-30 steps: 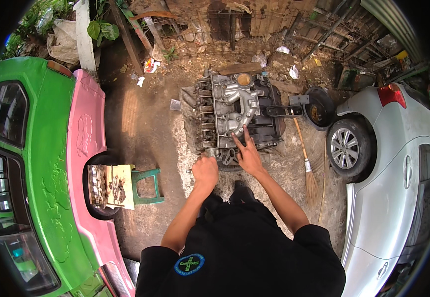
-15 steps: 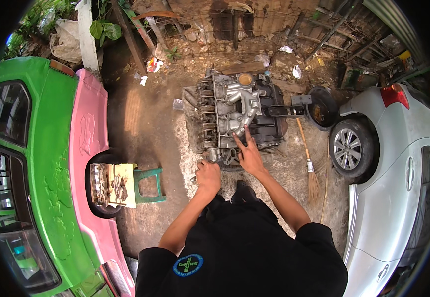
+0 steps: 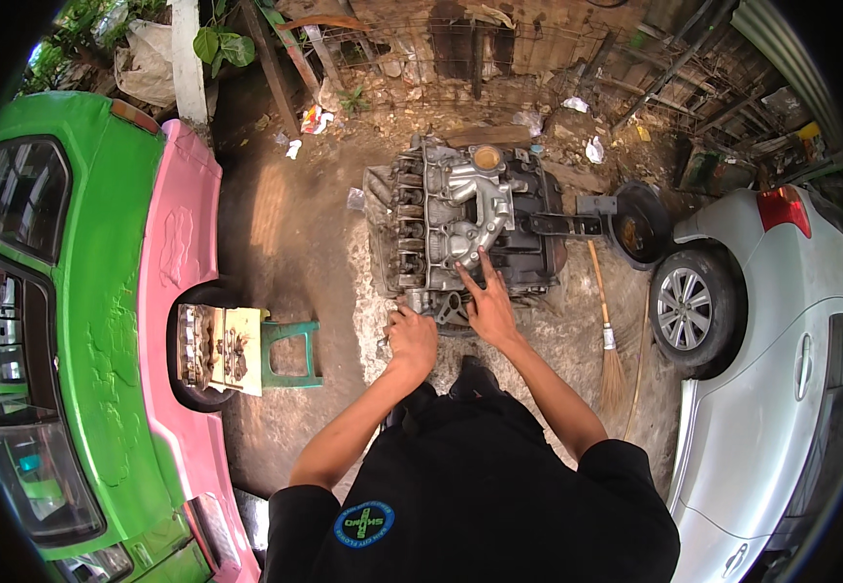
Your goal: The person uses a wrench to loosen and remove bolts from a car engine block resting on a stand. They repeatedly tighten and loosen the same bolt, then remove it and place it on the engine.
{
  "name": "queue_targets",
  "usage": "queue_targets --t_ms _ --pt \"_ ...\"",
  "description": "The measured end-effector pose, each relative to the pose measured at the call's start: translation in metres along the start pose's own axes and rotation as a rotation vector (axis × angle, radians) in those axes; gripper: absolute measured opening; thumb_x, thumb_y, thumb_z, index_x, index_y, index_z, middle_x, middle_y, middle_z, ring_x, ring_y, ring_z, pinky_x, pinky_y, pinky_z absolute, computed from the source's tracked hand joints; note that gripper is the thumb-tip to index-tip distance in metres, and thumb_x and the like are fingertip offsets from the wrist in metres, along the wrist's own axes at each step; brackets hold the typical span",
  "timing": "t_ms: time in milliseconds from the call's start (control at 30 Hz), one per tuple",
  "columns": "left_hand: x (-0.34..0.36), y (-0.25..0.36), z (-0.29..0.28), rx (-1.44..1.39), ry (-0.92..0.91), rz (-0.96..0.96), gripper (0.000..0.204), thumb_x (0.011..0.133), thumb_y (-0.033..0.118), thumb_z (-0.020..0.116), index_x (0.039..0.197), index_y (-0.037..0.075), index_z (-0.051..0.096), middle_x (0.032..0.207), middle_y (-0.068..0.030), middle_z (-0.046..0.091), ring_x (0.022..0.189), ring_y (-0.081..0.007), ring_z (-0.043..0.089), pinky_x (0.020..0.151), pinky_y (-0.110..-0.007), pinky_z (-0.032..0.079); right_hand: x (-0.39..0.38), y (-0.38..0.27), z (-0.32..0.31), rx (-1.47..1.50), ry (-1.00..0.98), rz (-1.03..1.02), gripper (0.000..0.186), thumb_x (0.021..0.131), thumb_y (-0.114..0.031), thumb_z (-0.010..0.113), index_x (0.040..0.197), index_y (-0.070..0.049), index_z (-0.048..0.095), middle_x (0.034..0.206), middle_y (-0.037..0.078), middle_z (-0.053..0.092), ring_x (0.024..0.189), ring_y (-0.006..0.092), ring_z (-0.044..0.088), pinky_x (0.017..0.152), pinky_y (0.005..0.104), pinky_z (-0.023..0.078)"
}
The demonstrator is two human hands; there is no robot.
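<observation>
1. Left hand (image 3: 412, 340): curled into a fist at the near end of the engine block (image 3: 460, 228); what it grips cannot be made out.
2. Right hand (image 3: 488, 303): fingers spread, flat on the block, holding nothing.
3. Engine block: on the ground just ahead of both hands, long axis running away from the person.
4. Broom (image 3: 606, 330): right of the right hand.
5. Green stool (image 3: 290, 355): left of the left hand.

We count one engine block (image 3: 465, 228) on the ground in the middle, two hands, left hand (image 3: 412, 340) and right hand (image 3: 488, 303), at its near edge, two cars, a green-and-pink car (image 3: 101, 291) left and a white car (image 3: 781, 369) right, one green stool (image 3: 290, 355), one broom (image 3: 608, 335), and one dark pan (image 3: 643, 225) far right.
</observation>
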State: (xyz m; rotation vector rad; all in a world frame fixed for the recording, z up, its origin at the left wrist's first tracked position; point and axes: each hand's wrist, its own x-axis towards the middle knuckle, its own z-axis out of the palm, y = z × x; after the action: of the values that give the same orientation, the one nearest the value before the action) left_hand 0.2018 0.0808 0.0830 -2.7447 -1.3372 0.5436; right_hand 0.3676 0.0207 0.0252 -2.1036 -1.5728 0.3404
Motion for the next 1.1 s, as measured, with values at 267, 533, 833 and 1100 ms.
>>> queue_targets --t_ms 267,533,833,1100 --pt "-0.009 0.009 -0.001 -0.01 0.056 -0.064 0.026 0.088 0.015 0.07 0.106 -0.003 0.075 0.111 -0.0155 0.061 0.104 -0.0312 0.061 0.08 -0.042 0.058 0.003 0.012 -0.008 -0.054 0.022 -0.099 0.084 0.082 -0.001 0.066 0.158 -0.029 0.045 0.17 0.017 0.017 0.146 0.0419 0.036 0.123 0.054 0.03" --pt "-0.001 0.034 0.005 -0.015 0.053 -0.223 0.019 0.087 0.016 0.071 0.098 0.003 0.078 0.109 -0.0144 0.061 0.103 -0.0315 0.062 0.078 -0.041 0.057 0.009 0.022 -0.01 -0.068 -0.027 -0.157 0.081 0.081 -0.002 0.065 0.156 -0.026 0.048 0.164 0.023 0.026 0.13 0.0424 0.047 0.113 0.0518 0.039" --pt "0.022 0.054 -0.017 0.319 0.016 -0.135 0.024 0.085 0.026 0.071 0.099 0.008 0.081 0.103 -0.0164 0.065 0.094 -0.0336 0.062 0.071 -0.043 0.054 0.012 0.019 -0.015 -0.086 -0.029 -0.15 0.075 0.081 -0.005 0.069 0.152 -0.021 0.053 0.16 0.024 0.032 0.126 0.0392 0.05 0.109 0.0529 0.041" --pt "0.035 -0.013 0.003 0.053 0.066 -0.106 0.016 0.084 0.018 0.076 0.096 0.008 0.08 0.105 -0.0156 0.071 0.105 -0.0321 0.068 0.083 -0.038 0.055 0.011 0.016 -0.012 -0.121 -0.046 -0.111 0.076 0.082 -0.004 0.064 0.153 -0.025 0.052 0.16 0.023 0.032 0.128 0.0395 0.049 0.105 0.0512 0.043"
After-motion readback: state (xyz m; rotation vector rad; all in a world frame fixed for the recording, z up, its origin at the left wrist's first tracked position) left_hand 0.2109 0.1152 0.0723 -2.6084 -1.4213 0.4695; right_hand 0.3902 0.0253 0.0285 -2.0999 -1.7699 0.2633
